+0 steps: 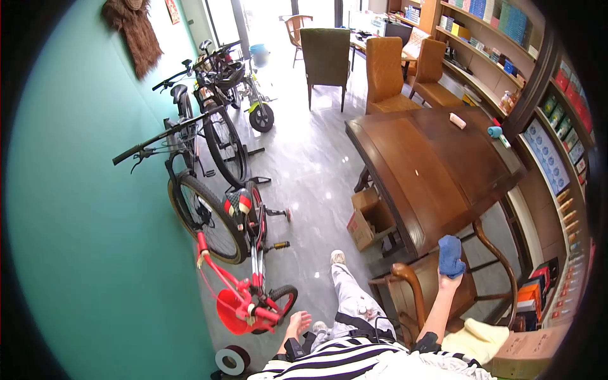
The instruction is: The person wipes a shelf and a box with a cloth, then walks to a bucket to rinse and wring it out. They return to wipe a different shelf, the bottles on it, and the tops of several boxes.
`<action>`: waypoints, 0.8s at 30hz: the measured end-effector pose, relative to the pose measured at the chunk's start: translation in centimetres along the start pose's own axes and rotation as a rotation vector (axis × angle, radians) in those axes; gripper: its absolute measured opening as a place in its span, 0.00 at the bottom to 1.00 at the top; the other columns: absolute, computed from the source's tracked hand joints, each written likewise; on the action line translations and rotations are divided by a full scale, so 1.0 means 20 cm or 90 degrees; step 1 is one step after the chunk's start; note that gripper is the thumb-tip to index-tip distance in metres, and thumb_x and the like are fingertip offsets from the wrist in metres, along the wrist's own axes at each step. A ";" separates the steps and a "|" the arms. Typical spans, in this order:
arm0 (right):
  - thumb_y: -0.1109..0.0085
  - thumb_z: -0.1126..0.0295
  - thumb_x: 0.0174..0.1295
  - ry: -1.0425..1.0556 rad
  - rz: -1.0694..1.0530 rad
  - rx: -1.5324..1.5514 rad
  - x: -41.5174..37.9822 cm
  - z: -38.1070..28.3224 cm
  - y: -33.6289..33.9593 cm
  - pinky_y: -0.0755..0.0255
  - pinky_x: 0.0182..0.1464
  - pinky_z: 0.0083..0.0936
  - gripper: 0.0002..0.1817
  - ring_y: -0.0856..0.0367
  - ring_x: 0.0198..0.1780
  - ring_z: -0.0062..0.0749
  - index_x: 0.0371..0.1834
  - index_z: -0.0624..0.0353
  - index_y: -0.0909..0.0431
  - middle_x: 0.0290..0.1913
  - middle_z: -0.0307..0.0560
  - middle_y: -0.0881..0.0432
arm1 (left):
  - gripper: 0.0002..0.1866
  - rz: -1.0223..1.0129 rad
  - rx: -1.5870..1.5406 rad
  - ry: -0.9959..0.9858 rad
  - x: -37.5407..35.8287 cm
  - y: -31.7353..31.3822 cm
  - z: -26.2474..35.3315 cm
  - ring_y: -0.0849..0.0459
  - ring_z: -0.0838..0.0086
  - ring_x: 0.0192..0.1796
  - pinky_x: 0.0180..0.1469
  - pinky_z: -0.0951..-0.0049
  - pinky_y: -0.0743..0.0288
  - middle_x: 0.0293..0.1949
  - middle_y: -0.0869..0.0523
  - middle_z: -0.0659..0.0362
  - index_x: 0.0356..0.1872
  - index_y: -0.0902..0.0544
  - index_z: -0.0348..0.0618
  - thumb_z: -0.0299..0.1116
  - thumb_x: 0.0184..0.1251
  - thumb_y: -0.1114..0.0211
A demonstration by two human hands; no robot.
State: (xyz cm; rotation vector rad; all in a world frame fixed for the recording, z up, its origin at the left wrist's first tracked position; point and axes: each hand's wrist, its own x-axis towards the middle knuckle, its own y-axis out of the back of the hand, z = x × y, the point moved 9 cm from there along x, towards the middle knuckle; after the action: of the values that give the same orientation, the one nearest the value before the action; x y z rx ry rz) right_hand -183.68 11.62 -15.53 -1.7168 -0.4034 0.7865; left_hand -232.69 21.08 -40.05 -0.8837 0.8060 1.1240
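In the head view my right hand (448,280) grips a folded blue cloth (450,253), held up over the wooden armchair (415,297) and close to the near corner of the dark wooden table (437,171). Most of my right fingers are hidden behind the cloth. My left hand (297,323) hangs low at my side with its fingers apart and nothing in it. Nearest to that hand is the small red bicycle (244,297), just to its left.
Bigger bicycles (212,209) lean along the green wall (95,221). A cardboard box (362,231) stands by the table. On the tabletop lie a pink item (457,121) and a blue-and-white item (497,133). Yellow cloth (478,340) covers something beside me. A roll (232,360) rests on the floor.
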 end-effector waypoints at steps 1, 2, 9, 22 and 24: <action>0.60 0.64 0.53 -0.015 -0.036 0.000 0.15 0.04 -0.03 0.35 0.49 0.37 0.17 0.28 0.46 0.39 0.45 0.59 0.33 0.45 0.48 0.28 | 0.18 -0.013 -0.030 0.014 0.06 -0.03 0.05 0.23 0.69 0.34 0.30 0.75 0.30 0.40 0.23 0.54 0.46 0.33 0.41 0.38 0.57 0.58; 0.56 0.65 0.52 -0.009 0.067 0.024 0.24 0.16 -0.13 0.29 0.38 0.30 0.09 0.24 0.33 0.32 0.32 0.56 0.28 0.31 0.42 0.23 | 0.19 -0.026 -0.015 0.032 0.11 -0.08 0.11 0.23 0.68 0.36 0.32 0.73 0.29 0.41 0.24 0.54 0.47 0.35 0.40 0.38 0.57 0.58; 0.55 0.66 0.51 -0.061 -0.015 0.099 1.13 0.43 -0.64 0.29 0.37 0.29 0.08 0.25 0.33 0.32 0.29 0.57 0.29 0.30 0.42 0.24 | 0.16 0.004 0.032 -0.034 0.41 -0.45 1.04 0.23 0.66 0.35 0.35 0.70 0.29 0.40 0.24 0.53 0.44 0.33 0.40 0.36 0.56 0.55; 0.57 0.70 0.50 -0.081 0.002 0.083 2.27 1.03 -0.99 0.32 0.42 0.30 0.09 0.26 0.37 0.30 0.32 0.59 0.30 0.34 0.43 0.25 | 0.12 0.188 0.003 0.046 1.09 -0.25 1.84 0.23 0.72 0.23 0.20 0.72 0.32 0.30 0.21 0.57 0.37 0.29 0.43 0.34 0.54 0.54; 0.58 0.70 0.51 -0.098 0.041 0.110 2.46 1.23 -1.06 0.33 0.45 0.31 0.10 0.27 0.39 0.32 0.34 0.61 0.30 0.36 0.45 0.25 | 0.11 0.215 0.032 0.073 1.29 -0.17 1.90 0.24 0.73 0.22 0.20 0.72 0.32 0.28 0.21 0.56 0.35 0.27 0.42 0.33 0.52 0.53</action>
State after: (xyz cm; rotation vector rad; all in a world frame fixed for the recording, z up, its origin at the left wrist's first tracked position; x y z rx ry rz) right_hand -162.49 66.56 -12.97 -1.5191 -0.3744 0.9755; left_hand -219.60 64.77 -45.86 -0.7932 1.1025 1.3494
